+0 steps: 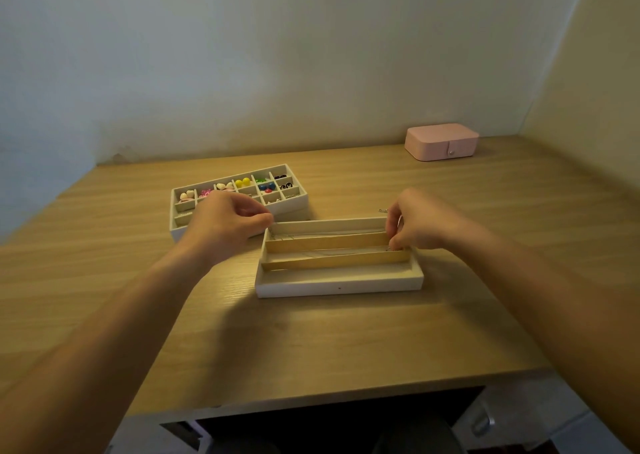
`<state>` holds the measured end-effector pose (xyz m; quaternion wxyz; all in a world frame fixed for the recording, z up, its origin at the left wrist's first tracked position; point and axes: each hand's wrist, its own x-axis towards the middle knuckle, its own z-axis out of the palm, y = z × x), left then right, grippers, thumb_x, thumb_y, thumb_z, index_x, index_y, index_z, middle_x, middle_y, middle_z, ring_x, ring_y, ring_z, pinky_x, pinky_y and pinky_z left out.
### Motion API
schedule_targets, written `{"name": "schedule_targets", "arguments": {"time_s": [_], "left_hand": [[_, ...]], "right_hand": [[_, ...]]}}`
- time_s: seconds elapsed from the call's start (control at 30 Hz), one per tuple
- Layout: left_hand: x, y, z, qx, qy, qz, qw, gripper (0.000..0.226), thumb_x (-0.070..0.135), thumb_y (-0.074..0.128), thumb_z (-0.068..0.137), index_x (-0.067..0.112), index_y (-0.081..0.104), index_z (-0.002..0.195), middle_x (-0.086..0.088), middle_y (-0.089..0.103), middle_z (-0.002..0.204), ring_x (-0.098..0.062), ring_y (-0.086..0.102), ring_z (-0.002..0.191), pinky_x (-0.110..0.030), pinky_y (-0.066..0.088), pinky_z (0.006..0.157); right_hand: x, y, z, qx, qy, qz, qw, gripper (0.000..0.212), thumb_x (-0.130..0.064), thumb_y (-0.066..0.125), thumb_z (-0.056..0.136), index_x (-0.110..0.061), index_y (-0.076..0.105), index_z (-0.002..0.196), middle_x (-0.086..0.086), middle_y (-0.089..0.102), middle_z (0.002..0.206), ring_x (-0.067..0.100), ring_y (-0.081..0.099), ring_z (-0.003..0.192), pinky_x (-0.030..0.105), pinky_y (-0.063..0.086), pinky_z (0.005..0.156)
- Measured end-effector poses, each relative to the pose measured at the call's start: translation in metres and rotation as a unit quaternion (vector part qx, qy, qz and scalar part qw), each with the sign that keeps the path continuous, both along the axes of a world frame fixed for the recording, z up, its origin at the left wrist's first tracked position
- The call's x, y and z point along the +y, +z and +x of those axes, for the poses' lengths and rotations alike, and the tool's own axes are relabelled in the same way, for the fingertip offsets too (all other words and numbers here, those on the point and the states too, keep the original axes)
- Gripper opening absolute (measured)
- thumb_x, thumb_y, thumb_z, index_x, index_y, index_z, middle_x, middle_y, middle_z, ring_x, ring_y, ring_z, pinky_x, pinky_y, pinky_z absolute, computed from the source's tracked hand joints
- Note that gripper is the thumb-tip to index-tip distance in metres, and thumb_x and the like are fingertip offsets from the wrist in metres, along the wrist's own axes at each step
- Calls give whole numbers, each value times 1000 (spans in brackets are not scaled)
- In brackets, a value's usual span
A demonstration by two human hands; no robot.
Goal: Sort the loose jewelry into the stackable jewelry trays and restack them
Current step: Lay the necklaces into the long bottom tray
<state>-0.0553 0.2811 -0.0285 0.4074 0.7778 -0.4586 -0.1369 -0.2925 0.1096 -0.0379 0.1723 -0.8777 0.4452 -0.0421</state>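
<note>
My left hand [228,223] is at the back left corner of the long-lane tray [339,284], thumb and forefinger closed in a narrow pinch. My right hand [420,225] is at the tray's right end, fingertips curled down into the middle lane and pinched the same way. Between the two pinches runs a thin chain [332,251], lying low along the lanes; it is so fine here that I can only make out faint stretches, so I think both hands hold the one chain. The tray sits flat on the wooden desk [311,342]. Behind my left hand is the grid tray [291,204] with coloured pieces in its cells, resting on another tray [176,233]. A closed pink box [441,141] stands at the back right.
</note>
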Motion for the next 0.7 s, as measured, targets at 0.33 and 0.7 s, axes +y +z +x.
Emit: {"name": "schedule_targets", "arguments": {"time_s": [0.33,0.7], "left_hand": [[-3,-3,-2,-15,-6,27,1000,5,20,76,87,20,78,91,3,73,85,-11,64,85,-22,48,63],[-5,8,-4,-89,-46,71,992,5,17,81,82,19,80,86,4,72,80,-10,65,80,-22,47,61]], "right_hand": [[10,-10,10,41,-47,-91,994,12,-8,77,79,-19,73,79,2,71,87,25,68,84,41,61,78],[10,-8,12,8,-71,-117,991,17,-4,73,75,-19,67,78,5,68,84,27,67,78,42,62,71]]}}
